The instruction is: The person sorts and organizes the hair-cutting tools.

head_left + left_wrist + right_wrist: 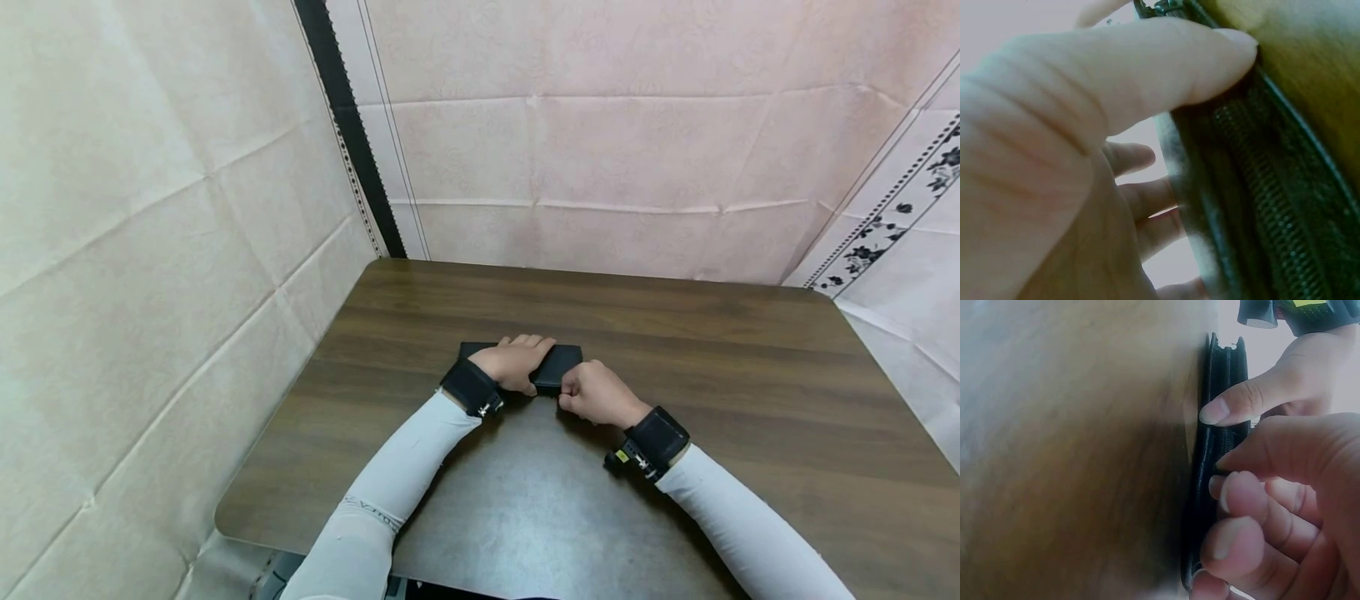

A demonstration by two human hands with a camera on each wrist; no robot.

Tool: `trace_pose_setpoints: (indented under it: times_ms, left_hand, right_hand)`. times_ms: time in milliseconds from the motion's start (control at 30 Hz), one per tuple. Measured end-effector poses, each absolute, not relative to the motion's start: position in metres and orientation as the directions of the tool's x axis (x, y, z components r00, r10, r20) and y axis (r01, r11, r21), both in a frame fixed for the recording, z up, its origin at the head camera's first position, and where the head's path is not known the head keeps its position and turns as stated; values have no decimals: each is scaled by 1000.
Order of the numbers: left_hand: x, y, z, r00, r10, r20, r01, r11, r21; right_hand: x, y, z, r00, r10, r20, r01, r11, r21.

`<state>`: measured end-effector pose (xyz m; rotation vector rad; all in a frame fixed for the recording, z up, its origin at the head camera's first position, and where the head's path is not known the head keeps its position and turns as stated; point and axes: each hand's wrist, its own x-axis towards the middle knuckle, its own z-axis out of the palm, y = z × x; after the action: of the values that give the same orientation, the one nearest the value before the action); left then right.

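A black zip wallet (559, 365) lies on the table under both hands. My left hand (513, 364) spreads over its top and grips it, the thumb (1166, 62) pressing on the zipped front edge. Dark zipper teeth (1272, 206) run along that edge in the left wrist view. Just right of the left thumb, my right hand (600, 393) pinches at the zipper (1227, 439) with thumb and forefinger, its other fingers curled. The zipper pull itself is hidden between those fingertips.
The brown wood-grain table (712, 358) has rounded corners and reaches to the pale cloth walls (600, 150) behind and at the left. A black camera strap (657, 437) circles the right wrist, and another strap (469, 386) the left.
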<state>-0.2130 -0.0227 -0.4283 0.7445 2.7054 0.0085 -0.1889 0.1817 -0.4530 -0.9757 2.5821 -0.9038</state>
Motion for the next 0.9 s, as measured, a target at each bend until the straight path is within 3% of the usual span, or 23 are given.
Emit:
trace_pose_setpoints:
  times_ms: [900]
  left_hand:
    - [-214,-22,-430,-806,499,-317,499,862,88]
  right_hand:
    - [-189,185,-449,-757,-653,-29,-493,600,-629]
